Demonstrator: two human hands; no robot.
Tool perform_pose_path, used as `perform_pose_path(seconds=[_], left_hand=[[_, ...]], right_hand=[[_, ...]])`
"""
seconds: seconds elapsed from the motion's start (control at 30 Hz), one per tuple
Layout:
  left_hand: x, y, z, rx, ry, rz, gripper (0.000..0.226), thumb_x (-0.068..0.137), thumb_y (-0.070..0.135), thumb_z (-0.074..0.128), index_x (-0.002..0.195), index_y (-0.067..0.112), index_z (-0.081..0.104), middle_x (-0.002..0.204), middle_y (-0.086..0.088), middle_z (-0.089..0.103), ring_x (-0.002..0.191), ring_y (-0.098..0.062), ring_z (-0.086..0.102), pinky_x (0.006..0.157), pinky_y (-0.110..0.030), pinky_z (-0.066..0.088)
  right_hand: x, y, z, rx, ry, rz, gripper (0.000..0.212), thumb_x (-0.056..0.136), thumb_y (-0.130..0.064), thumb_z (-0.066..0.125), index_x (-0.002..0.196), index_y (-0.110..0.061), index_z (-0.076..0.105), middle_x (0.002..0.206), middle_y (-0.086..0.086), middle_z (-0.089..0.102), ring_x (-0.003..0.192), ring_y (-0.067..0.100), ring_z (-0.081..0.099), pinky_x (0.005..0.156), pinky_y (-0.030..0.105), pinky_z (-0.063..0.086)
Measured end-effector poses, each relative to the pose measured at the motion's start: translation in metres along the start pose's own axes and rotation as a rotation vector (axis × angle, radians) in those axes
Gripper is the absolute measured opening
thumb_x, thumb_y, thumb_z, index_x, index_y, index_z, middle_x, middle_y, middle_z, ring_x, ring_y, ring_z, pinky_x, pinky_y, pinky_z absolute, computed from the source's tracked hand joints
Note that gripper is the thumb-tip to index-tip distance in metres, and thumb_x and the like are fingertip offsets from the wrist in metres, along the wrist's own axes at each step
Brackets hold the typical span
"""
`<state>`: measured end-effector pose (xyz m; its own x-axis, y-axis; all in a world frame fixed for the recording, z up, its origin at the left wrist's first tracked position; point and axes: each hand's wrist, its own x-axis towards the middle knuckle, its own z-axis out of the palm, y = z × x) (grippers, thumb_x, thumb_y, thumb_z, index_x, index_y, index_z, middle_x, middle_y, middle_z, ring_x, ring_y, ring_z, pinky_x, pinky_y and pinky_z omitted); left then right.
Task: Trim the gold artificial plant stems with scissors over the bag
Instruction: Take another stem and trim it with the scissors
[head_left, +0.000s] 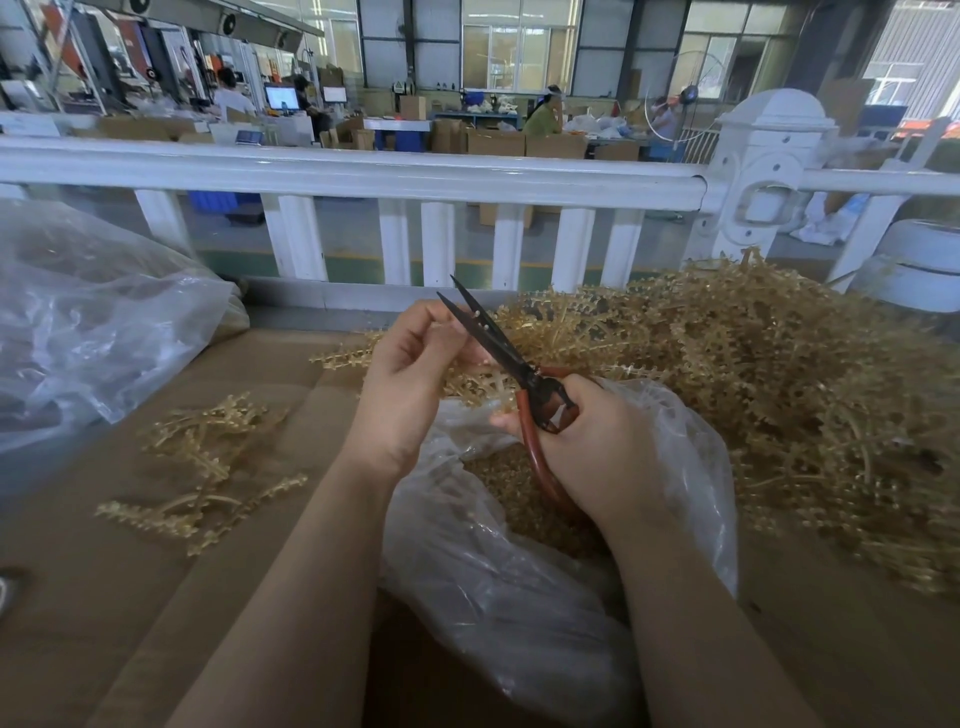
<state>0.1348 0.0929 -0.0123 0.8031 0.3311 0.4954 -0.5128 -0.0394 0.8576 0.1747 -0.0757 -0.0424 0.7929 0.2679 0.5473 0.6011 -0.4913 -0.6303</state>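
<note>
A worker's right hand (597, 441) grips red-handled scissors (519, 374), blades slightly parted and pointing up and away, while the left hand (410, 374) pinches a gold artificial plant stem (467, 376) against them, directly above an open clear plastic bag (519, 597) holding gold trimmings. The bag sits at the near edge of a cardboard-covered desk (130, 597). To the right, a large heap of gold stems (779, 389) crowds the surface up to the bag's side; to the left, a few loose stems (208, 467) lie apart on bare cardboard, with a second clear bag (93, 322) beyond them. A white railing (363, 176) bounds the desk's far edge. Behind it, other workers sit among cartons. No writing is legible.
</note>
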Motion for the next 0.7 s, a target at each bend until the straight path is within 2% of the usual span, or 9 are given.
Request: perform_pose_path(seconds=[0.13,0.3,0.37,0.5,0.6,0.7], left_hand=[[-0.0005,0.0011,-0.0012,0.019,0.008,0.015,0.012,0.099,-0.003,0.05,0.103,-0.007,0.06,0.087,-0.011,0.068,0.077,-0.016,0.063,0.075,-0.024,0.051],[-0.0007,0.002,-0.001,0.03,0.0,0.03,0.011,0.099,-0.001,0.052,0.102,-0.003,0.063,0.078,0.001,0.069,0.075,-0.01,0.063,0.076,-0.022,0.051],[-0.0012,0.0025,-0.0011,0.043,-0.014,0.036,0.011,0.099,-0.002,0.052,0.102,-0.002,0.063,0.076,0.004,0.07,0.074,-0.008,0.064,0.075,-0.021,0.052],[-0.0028,0.0039,-0.0007,0.073,-0.058,0.043,0.013,0.099,-0.001,0.052,0.101,0.003,0.064,0.081,0.005,0.072,0.078,-0.008,0.066,0.077,-0.021,0.053],[-0.0029,0.0043,0.0003,0.064,-0.071,0.036,0.014,0.099,-0.001,0.052,0.102,0.004,0.065,0.084,0.004,0.073,0.08,-0.007,0.066,0.079,-0.02,0.052],[-0.0026,0.0042,0.0011,0.046,-0.077,0.029,0.013,0.1,0.0,0.052,0.103,0.003,0.064,0.086,0.005,0.074,0.081,-0.007,0.067,0.079,-0.019,0.052]], right_hand=[[0.0004,0.0013,-0.0002,-0.004,-0.001,-0.017,0.05,0.066,-0.075,0.066,0.073,-0.026,0.063,0.064,-0.02,0.056,0.063,-0.002,0.056,0.057,0.014,0.046],[0.0016,0.0023,-0.0007,0.032,-0.03,0.029,0.061,0.06,-0.084,0.057,0.078,-0.027,0.067,0.069,-0.021,0.061,0.07,-0.004,0.061,0.063,0.012,0.049],[0.0023,0.0027,-0.0007,0.015,-0.045,0.038,0.059,0.061,-0.082,0.061,0.081,-0.027,0.068,0.072,-0.02,0.062,0.069,-0.004,0.06,0.061,0.012,0.049],[0.0022,0.0048,-0.0004,-0.02,-0.064,0.03,0.044,0.069,-0.069,0.077,0.082,-0.028,0.066,0.075,-0.021,0.064,0.072,-0.006,0.06,0.068,0.012,0.05],[0.0023,0.0057,0.001,-0.041,-0.038,0.023,0.036,0.077,-0.058,0.081,0.08,-0.026,0.065,0.071,-0.018,0.061,0.068,0.0,0.06,0.064,0.018,0.051],[0.0034,0.0064,0.0026,-0.059,-0.02,0.021,0.04,0.081,-0.054,0.08,0.076,-0.018,0.064,0.07,-0.01,0.063,0.065,0.007,0.06,0.063,0.026,0.052]])
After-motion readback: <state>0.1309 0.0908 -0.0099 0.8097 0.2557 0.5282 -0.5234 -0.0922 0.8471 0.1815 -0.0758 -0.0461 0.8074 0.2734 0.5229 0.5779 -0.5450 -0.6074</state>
